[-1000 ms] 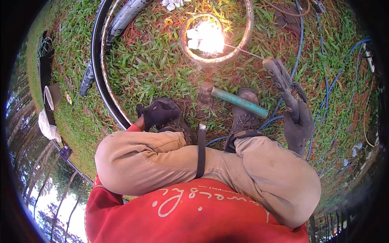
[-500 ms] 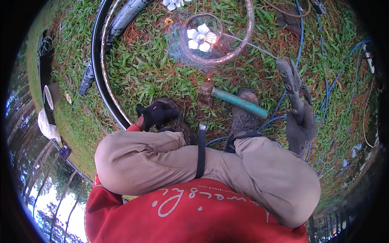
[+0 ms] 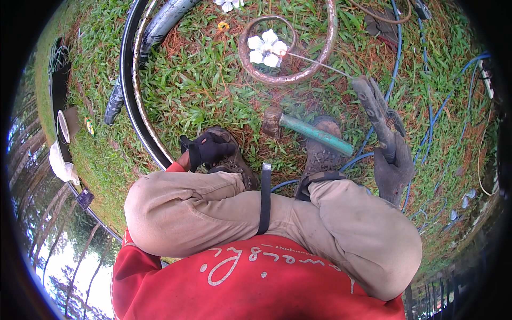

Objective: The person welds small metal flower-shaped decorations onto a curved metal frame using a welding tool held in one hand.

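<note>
Head view: my right hand (image 3: 393, 170), in a dark grey glove, is wrapped around the dark electrode holder (image 3: 375, 109), whose far end carries a thin metal rod (image 3: 324, 65). I judge the holder stiff and moderately heavy, best gripped low on its handle, well back from the rod. The rod should be light and rigid along its length, probably slim enough to bend if pushed hard, and its glowing tip is no place for fingers. My left hand (image 3: 209, 150), black-gloved, lies curled by the left boot (image 3: 237, 162); I cannot tell whether anything is inside it.

The rod slants up and left to the right side of a metal flower (image 3: 265, 49), within the inner loop of a brown metal scroll (image 3: 277, 80) on the grass. The petals look thin, silvery white and pointed, perhaps easily dented; the scroll looks stiff, rounded and coppery along its curve. The holder itself is scuffed, its jaws dull and grimy.
</note>
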Available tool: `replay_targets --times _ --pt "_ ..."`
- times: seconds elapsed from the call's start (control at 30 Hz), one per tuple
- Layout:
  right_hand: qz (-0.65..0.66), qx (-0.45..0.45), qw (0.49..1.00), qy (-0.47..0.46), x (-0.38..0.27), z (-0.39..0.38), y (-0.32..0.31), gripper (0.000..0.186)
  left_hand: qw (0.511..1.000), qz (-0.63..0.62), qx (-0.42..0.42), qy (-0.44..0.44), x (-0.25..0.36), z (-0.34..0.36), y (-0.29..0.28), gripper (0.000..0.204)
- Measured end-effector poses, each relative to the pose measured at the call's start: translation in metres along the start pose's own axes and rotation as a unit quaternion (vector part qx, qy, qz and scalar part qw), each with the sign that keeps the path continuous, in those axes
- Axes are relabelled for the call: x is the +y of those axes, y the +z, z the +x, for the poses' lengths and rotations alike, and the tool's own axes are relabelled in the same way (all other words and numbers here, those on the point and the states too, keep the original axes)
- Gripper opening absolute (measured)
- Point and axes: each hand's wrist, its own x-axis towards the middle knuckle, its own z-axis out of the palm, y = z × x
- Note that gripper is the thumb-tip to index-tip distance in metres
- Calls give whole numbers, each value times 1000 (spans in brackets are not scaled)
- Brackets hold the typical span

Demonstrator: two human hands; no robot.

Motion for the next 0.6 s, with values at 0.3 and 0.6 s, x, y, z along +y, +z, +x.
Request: replay_targets --times 0.3,0.6 --pt "-4 -30 999 24 -5 2 -4 57 999 -14 -8 -29 5 -1 0 35" --pt "58 -14 997 40 0 -1 9 58 992 123 -29 -7 -11 0 -1 30"
